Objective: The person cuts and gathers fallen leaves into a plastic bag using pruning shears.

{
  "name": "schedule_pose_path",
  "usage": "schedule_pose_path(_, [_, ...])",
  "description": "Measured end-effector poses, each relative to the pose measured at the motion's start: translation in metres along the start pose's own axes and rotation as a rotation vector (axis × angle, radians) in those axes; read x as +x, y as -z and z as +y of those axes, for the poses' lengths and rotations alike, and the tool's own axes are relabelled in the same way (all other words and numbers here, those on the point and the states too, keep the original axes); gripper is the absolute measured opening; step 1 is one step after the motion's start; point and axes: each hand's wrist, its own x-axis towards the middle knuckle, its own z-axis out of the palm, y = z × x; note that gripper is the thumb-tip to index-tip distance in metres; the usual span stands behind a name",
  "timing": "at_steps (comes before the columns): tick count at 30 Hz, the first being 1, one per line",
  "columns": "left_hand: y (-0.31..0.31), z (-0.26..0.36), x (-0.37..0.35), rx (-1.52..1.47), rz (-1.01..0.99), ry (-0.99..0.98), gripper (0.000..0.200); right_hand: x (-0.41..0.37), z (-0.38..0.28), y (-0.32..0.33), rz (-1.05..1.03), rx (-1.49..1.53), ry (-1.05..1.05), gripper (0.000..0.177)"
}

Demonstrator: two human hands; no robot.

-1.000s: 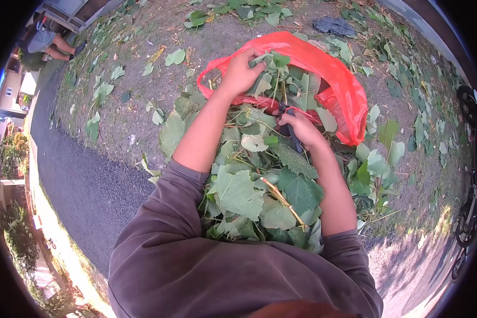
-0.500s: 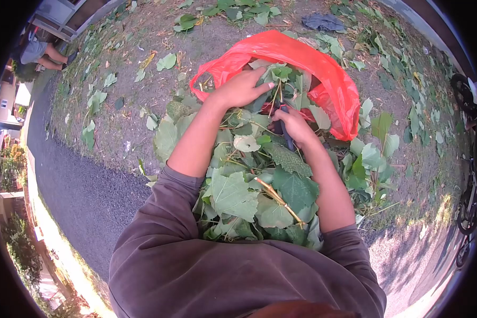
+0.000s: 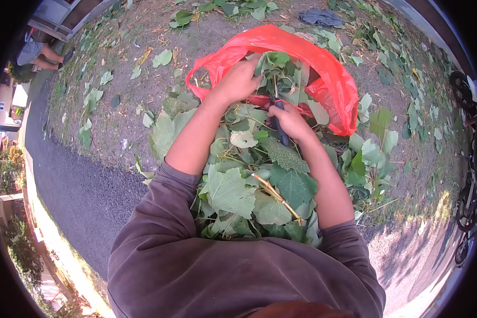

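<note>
At the mouth of a red plastic bag, my left hand is closed around a bunch of green leaves with a stem hanging down. Just below and to the right, my right hand grips dark-handled pruning shears, their blades pointing up at that stem. Large cut leaves are heaped between my forearms and against my body. A cut brown cane lies across the heap. The fingertips of my left hand are partly hidden by the leaves.
Loose leaves litter the bare ground all round. A dark cloth lies beyond the bag. Asphalt runs along the left. A person's leg shows at the upper left, and bicycle wheels at the right edge.
My left hand has moved up slightly and closed around the leaves, its fingers no longer stretched out. The shears have turned more upright, with their blades now at the stem.
</note>
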Motion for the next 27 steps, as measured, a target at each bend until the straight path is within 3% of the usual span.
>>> schedule_pose_path(2, [0.001, -0.011, 0.005, -0.103, 0.111, -0.027, 0.045, 0.0, -0.002, 0.003, -0.04, -0.016, -0.031, 0.032])
schedule_pose_path(4, [0.001, -0.017, 0.007, -0.464, -0.038, 0.32, 0.038, -0.001, -0.004, 0.004, -0.077, -0.027, -0.061, 0.04])
schedule_pose_path(5, [-0.003, -0.018, 0.006, -0.464, -0.038, 0.319, 0.038, -0.001, -0.005, 0.004, -0.079, -0.027, -0.067, 0.041])
schedule_pose_path(7, [-0.007, -0.015, 0.003, -0.354, 0.116, -0.031, 0.036, -0.002, -0.006, 0.004, -0.08, -0.028, -0.073, 0.042])
schedule_pose_path(8, [-0.006, -0.015, 0.004, -0.355, 0.113, -0.032, 0.036, -0.002, -0.005, 0.004, -0.084, -0.003, -0.06, 0.042])
schedule_pose_path(10, [0.004, -0.015, 0.005, -0.55, -0.149, 0.326, 0.041, -0.004, -0.006, 0.004, -0.086, 0.023, -0.046, 0.042])
schedule_pose_path(11, [0.003, -0.017, 0.006, -0.549, -0.152, 0.326, 0.041, -0.005, -0.006, 0.004, -0.096, 0.033, -0.044, 0.043])
schedule_pose_path(13, [0.003, -0.017, 0.006, -0.846, -0.17, 0.403, 0.04, -0.006, -0.007, 0.003, -0.104, 0.045, -0.042, 0.043])
schedule_pose_path(16, [0.014, -0.006, 0.001, -0.731, -0.236, 0.49, 0.039, -0.007, -0.006, 0.0, -0.075, 0.036, -0.009, 0.042])
schedule_pose_path(20, [0.001, -0.029, 0.004, -0.705, -0.319, 0.424, 0.043, -0.007, -0.008, -0.001, -0.05, 0.078, -0.025, 0.037])
schedule_pose_path(25, [0.003, -0.015, 0.01, -0.266, -0.503, 0.427, 0.054, -0.005, -0.004, -0.002, -0.017, 0.065, -0.066, 0.029])
schedule_pose_path(27, [0.004, -0.016, 0.01, -0.27, -0.489, 0.407, 0.054, -0.005, -0.005, -0.008, 0.08, 0.138, -0.098, 0.028])
